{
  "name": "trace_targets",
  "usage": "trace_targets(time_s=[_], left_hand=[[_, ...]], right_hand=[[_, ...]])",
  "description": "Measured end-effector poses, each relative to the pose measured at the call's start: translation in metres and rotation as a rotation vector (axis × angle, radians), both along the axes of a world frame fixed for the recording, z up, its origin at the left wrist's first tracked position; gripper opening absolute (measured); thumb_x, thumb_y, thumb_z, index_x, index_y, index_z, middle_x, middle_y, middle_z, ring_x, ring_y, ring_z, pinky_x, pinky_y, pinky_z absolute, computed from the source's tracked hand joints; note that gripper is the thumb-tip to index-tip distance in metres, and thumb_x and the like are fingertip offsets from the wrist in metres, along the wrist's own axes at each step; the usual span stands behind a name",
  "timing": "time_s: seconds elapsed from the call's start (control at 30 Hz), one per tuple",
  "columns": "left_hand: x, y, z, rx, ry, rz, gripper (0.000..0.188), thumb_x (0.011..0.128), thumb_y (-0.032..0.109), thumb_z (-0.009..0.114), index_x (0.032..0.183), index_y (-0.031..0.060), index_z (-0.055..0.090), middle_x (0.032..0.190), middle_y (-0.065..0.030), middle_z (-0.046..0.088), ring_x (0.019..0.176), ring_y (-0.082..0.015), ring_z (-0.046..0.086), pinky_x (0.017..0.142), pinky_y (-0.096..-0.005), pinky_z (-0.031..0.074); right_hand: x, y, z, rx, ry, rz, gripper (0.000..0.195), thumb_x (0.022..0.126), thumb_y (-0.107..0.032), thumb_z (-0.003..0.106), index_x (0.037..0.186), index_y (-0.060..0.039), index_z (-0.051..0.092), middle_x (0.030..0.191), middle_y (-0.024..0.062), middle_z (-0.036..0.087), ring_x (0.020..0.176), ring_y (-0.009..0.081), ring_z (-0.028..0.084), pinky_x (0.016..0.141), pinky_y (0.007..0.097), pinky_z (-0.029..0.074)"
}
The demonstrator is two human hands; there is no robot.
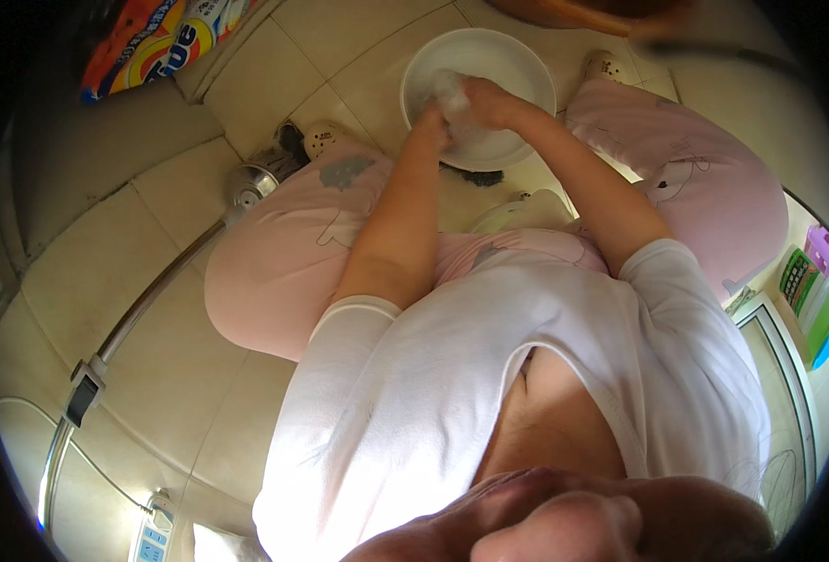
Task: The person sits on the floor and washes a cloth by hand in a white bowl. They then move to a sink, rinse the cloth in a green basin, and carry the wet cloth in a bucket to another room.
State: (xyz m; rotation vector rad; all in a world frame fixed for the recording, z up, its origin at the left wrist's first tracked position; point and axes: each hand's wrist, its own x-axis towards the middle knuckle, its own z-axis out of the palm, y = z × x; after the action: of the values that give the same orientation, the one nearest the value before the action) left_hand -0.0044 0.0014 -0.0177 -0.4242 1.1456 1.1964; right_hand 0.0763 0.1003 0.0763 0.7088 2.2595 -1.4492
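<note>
A round white basin (pixel 527 74) stands on the tiled floor between my feet, with cloudy whitish water in it. Over its left half, my left hand (pixel 435 124) and my right hand (pixel 486 103) come together around a wet, whitish bundle (pixel 452 86). It looks like soapy cloth, though blur and suds hide its exact form. My right hand grips it from the right with bent fingers. My left hand presses against it from the lower left, its fingers partly hidden.
A Tide detergent bag (pixel 168 42) lies at the upper left. An orange-brown tub (pixel 576 12) sits beyond the basin. On my left runs a metal pole (pixel 154 298), with a power strip (pixel 153 534) below. Plastic bottles (pixel 808 295) stand at right.
</note>
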Motion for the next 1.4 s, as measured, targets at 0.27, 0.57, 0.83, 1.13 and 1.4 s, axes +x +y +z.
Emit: trace_targets(time_s=[0.27,0.57,0.83,1.13,1.4], left_hand=[[-0.001,0.011,0.001,0.259,-0.058,0.061,0.050,0.087,0.040,0.039,0.122,0.0046,0.038,0.122,-0.0127,0.040,0.110,-0.0269,0.040,0.085,-0.0415,0.039],[0.006,0.005,-0.029,0.311,0.033,0.168,0.044,0.087,0.036,0.039,0.117,0.0034,0.044,0.115,-0.0134,0.046,0.105,-0.0248,0.045,0.083,-0.0369,0.042],[0.006,0.017,0.015,-0.082,0.275,0.093,0.039,0.083,0.024,0.051,0.116,0.0058,0.044,0.111,-0.0111,0.046,0.093,-0.0226,0.047,0.075,-0.0368,0.044],[0.006,0.010,0.009,-0.219,0.390,-0.333,0.055,0.082,0.022,0.051,0.130,0.0190,0.026,0.111,-0.0095,0.045,0.090,-0.0224,0.046,0.062,-0.0322,0.045],[0.005,0.013,0.011,-0.254,0.313,-0.284,0.066,0.082,0.036,0.052,0.135,0.0202,0.015,0.136,-0.0087,0.022,0.117,-0.0307,0.031,0.081,-0.0425,0.042]], right_hand=[[0.009,-0.019,-0.009,-0.019,0.307,0.034,0.036,0.073,-0.029,0.058,0.096,-0.0010,0.052,0.093,0.0170,0.057,0.085,0.0297,0.053,0.077,0.0350,0.041],[0.017,-0.021,-0.031,0.240,0.295,-0.196,0.028,0.074,-0.021,0.055,0.092,0.0007,0.055,0.091,0.0209,0.057,0.086,0.0346,0.054,0.076,0.0398,0.043],[0.041,0.022,-0.085,0.675,-0.073,-0.023,0.028,0.068,-0.004,0.054,0.094,0.0040,0.052,0.091,0.0226,0.057,0.085,0.0356,0.054,0.074,0.0403,0.045],[0.040,-0.024,-0.093,0.297,-0.013,-0.083,0.024,0.077,0.000,0.041,0.098,0.0028,0.052,0.098,0.0285,0.053,0.095,0.0364,0.052,0.081,0.0404,0.042],[0.047,0.016,-0.143,0.413,-0.281,0.067,0.028,0.071,-0.012,0.057,0.095,0.0019,0.055,0.099,0.0217,0.055,0.092,0.0328,0.054,0.083,0.0374,0.041]])
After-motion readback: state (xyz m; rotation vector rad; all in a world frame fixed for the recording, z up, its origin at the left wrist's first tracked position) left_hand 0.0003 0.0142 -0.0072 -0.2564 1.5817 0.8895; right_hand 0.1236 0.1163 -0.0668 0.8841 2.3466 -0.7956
